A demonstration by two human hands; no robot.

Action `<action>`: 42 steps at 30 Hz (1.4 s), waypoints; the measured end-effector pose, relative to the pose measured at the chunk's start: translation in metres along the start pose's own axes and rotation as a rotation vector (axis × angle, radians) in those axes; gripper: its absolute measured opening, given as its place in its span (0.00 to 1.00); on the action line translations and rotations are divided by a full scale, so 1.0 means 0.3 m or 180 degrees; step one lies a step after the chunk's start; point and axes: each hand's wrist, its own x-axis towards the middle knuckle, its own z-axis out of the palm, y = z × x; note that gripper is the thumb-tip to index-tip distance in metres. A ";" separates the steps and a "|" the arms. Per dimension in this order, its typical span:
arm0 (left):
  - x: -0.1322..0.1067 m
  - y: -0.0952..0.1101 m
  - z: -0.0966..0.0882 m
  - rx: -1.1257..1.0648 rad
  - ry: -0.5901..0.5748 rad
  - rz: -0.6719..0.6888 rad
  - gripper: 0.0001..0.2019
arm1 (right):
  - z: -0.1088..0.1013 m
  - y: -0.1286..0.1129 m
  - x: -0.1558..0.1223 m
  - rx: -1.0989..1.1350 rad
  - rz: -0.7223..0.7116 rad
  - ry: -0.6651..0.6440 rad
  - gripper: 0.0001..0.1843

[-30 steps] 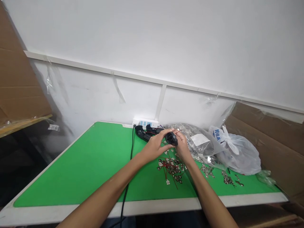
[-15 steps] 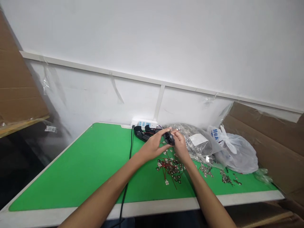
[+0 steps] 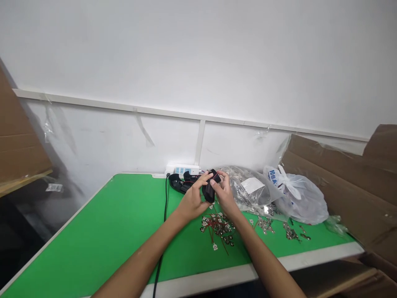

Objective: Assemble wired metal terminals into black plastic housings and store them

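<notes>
Both hands meet above the far middle of the green mat point(image 3: 118, 223). My left hand point(image 3: 192, 198) and my right hand point(image 3: 223, 193) are closed together around a small black part point(image 3: 210, 188) with a thin red wire showing on it. Just below the hands lies a loose pile of small metal clips with red wires point(image 3: 221, 227). More black parts point(image 3: 181, 182) lie behind the hands near a white power strip point(image 3: 182, 169).
A black cable point(image 3: 161, 240) runs from the power strip down over the table's front edge. A clear bag of metal pieces point(image 3: 248, 188) and a white plastic bag point(image 3: 297, 198) sit at the right. Cardboard point(image 3: 347, 178) leans at the far right, another sheet point(image 3: 18, 145) at the left.
The hands have turned the black part so it stands more upright between the fingers. The camera has tilted, so hands and table sit slightly lower and further left in view.
</notes>
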 end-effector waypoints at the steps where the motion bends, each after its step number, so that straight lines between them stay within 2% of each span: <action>1: -0.003 -0.001 0.004 0.0004 -0.0002 0.0004 0.33 | 0.005 0.003 0.001 0.0217 0.0063 0.0002 0.34; 6: -0.006 -0.008 0.002 0.0075 -0.0137 0.0052 0.32 | 0.022 0.013 0.007 0.1055 0.0466 -0.0100 0.33; 9: 0.010 -0.016 -0.022 0.0246 -0.0335 0.0086 0.27 | 0.012 0.016 0.017 0.1059 0.0583 -0.0128 0.33; 11: 0.030 -0.016 -0.040 0.0440 -0.0350 -0.0014 0.22 | -0.004 0.010 0.026 0.0772 0.0631 -0.0203 0.31; 13: 0.053 -0.008 -0.058 0.0626 -0.0047 -0.0461 0.19 | -0.029 -0.008 0.034 0.0073 0.0623 -0.0380 0.27; 16: 0.088 0.007 -0.078 0.0659 0.0678 -0.1550 0.19 | -0.076 -0.045 0.046 -0.1483 0.0372 -0.0760 0.19; 18: 0.108 0.010 -0.086 0.0500 0.1109 -0.2127 0.19 | -0.109 -0.065 0.054 -0.2298 0.0272 -0.1161 0.15; 21: 0.127 -0.001 -0.084 0.0020 0.1547 -0.2687 0.19 | -0.150 -0.074 0.067 -0.2902 0.0494 -0.1798 0.04; 23: 0.129 -0.013 -0.072 -0.0484 0.1636 -0.2990 0.21 | -0.168 -0.068 0.072 -0.3078 0.0645 -0.2009 0.04; 26: 0.118 -0.031 -0.044 -0.1230 0.1609 -0.3358 0.26 | -0.174 -0.054 0.076 -0.3182 0.0721 -0.2123 0.04; 30: 0.098 -0.049 -0.017 -0.1849 0.1629 -0.3665 0.24 | -0.165 -0.048 0.073 -0.3193 0.0752 -0.2106 0.05; 33: 0.097 -0.051 -0.023 -0.1781 0.1601 -0.3690 0.20 | -0.165 -0.060 0.069 -0.3013 0.0769 -0.2039 0.04; 38: 0.115 -0.029 -0.051 -0.1907 0.1016 -0.3713 0.18 | -0.181 -0.087 0.065 -0.2726 0.0484 -0.1734 0.05; 42: 0.111 -0.023 -0.046 -0.1908 0.0921 -0.3669 0.17 | -0.180 -0.102 0.064 -0.2847 0.0465 -0.1697 0.05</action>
